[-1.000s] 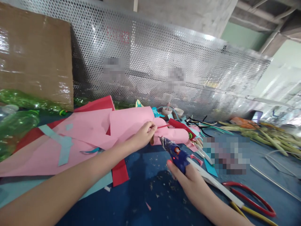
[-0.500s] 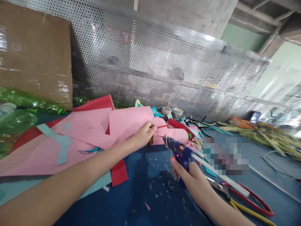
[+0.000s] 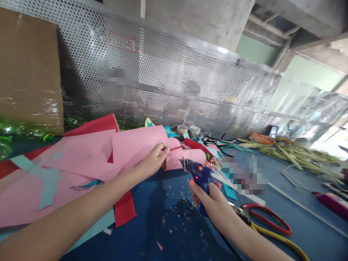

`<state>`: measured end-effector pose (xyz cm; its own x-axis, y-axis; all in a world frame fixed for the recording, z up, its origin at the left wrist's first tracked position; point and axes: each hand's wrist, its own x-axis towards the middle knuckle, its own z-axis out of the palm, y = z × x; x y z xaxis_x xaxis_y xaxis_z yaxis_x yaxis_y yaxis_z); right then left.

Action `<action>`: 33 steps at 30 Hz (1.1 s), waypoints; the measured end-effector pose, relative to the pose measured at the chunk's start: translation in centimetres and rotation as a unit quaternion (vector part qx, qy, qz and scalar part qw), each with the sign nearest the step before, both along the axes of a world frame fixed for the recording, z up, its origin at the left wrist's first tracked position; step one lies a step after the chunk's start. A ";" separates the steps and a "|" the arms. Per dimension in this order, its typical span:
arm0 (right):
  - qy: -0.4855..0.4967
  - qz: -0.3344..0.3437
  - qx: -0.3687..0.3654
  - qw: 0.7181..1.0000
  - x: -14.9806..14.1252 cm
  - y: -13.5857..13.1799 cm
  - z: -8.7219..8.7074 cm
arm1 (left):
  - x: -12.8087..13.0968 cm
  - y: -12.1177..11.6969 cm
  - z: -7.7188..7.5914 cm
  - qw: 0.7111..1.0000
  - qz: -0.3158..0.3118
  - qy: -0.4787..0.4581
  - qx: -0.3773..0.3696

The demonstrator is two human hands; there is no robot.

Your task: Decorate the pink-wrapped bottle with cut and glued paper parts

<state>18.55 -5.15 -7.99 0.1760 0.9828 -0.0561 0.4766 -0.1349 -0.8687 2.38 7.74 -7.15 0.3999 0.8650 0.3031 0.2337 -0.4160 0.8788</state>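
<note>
My left hand (image 3: 156, 156) pinches one end of a thin red strip (image 3: 176, 148), which points to the right above a pink-wrapped roll (image 3: 195, 157). In my right hand (image 3: 210, 200) is a blue glue gun (image 3: 202, 174), its small red light lit and a whitish glue stick (image 3: 221, 178) coming out of its back. The gun's nozzle sits close in front of the roll, below the strip; whether it touches anything I cannot tell. A green bottle cap (image 3: 208, 156) shows at the roll's right end. Large pink sheets (image 3: 138, 145) lie beneath and beside my left forearm.
Red-and-yellow-handled cutters (image 3: 268, 219) lie right of my right wrist. A brown cardboard sheet (image 3: 29, 69) stands at the left before a perforated metal screen (image 3: 163, 61). Dried husks (image 3: 299, 152) and a phone (image 3: 273, 131) are at the far right. Paper scraps dot the blue tabletop (image 3: 152, 224).
The view has turned slightly to the right, so most things appear further left. Both hands keep their holds on the red strip and the glue gun.
</note>
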 end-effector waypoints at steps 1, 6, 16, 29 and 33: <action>0.001 -0.001 0.008 1.000 0.0 0.0 0.1 | 0.0 0.0 0.0 1.000 0.001 0.002 0.001; 0.032 -0.001 0.018 0.999 0.1 0.2 0.1 | -0.2 0.2 -0.2 1.000 0.011 0.005 0.017; 0.075 -0.014 0.025 0.997 0.1 0.5 0.0 | -0.3 0.6 -0.5 0.999 0.005 0.011 0.031; 0.159 -0.009 0.044 0.986 0.6 0.5 1.8 | -0.4 0.6 -0.4 0.997 0.025 0.038 0.056; 0.282 -0.038 0.027 0.958 3.6 -1.3 4.1 | -0.4 0.4 0.1 0.993 0.052 0.070 0.079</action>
<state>22.11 -6.45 -3.91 0.2032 0.9727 -0.1122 -0.0803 -0.0977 -0.9920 1.94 8.17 -7.01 0.3595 0.8498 0.3855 0.3982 -0.5133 0.7603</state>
